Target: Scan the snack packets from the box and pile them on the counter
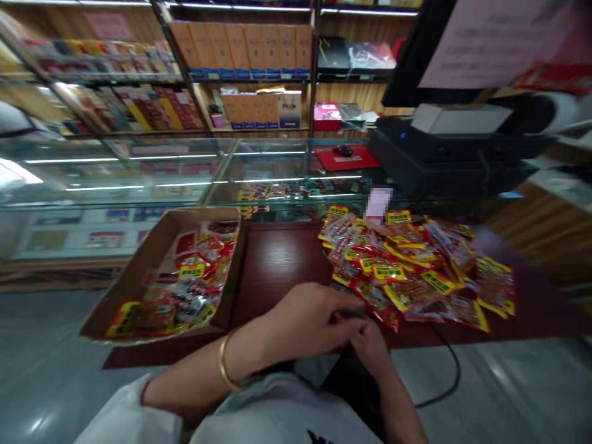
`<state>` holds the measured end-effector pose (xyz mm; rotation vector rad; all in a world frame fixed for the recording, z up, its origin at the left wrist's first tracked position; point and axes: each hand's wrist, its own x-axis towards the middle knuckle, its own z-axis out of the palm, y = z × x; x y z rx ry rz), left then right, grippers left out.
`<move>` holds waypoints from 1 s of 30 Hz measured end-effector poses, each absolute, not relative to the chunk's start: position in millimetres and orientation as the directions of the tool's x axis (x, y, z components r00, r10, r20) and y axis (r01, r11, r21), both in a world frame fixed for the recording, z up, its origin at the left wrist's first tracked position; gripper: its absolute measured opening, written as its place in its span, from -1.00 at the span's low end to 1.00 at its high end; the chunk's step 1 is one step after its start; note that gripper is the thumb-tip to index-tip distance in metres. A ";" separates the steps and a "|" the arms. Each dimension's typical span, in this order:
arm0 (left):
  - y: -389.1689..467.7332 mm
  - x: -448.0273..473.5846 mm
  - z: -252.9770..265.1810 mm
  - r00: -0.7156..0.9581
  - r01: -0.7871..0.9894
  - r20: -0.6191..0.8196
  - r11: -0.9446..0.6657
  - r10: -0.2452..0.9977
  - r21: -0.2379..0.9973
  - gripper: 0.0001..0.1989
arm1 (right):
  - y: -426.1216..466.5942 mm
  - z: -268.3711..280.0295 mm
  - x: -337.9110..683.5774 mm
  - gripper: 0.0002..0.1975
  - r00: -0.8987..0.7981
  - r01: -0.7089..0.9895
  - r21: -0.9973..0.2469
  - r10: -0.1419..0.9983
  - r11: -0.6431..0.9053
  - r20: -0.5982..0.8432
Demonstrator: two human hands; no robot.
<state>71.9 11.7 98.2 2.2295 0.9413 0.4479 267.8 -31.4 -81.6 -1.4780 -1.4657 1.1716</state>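
Observation:
My left hand (308, 317), a gold bangle on its wrist, reaches across in front of my body with its fingers curled. My right hand (372, 345) meets it, thumb and fingers pinched together. Between them shows a small dark object (355, 312), too blurred and covered to name. Just beyond my hands, a pile of snack packets (407, 262) in red, yellow and clear plastic lies on the dark red tabletop (282, 246). To the left stands an open cardboard box (234, 274) with several similar packets in it.
Behind the tabletop runs a glass display counter (176, 163). On it are a red mouse pad (346, 161) and a black machine (430, 154) below a monitor (462, 55). A black cable (456, 376) hangs at right. Boxed goods (240, 49) fill the back shelves.

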 end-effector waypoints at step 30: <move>20.2 -122.6 76.0 -0.272 0.058 -0.193 0.216 0.943 0.975 -0.60 | -23.7 -70.5 255.1 -0.36 -0.006 0.167 -0.934 0.947 -0.316 -0.321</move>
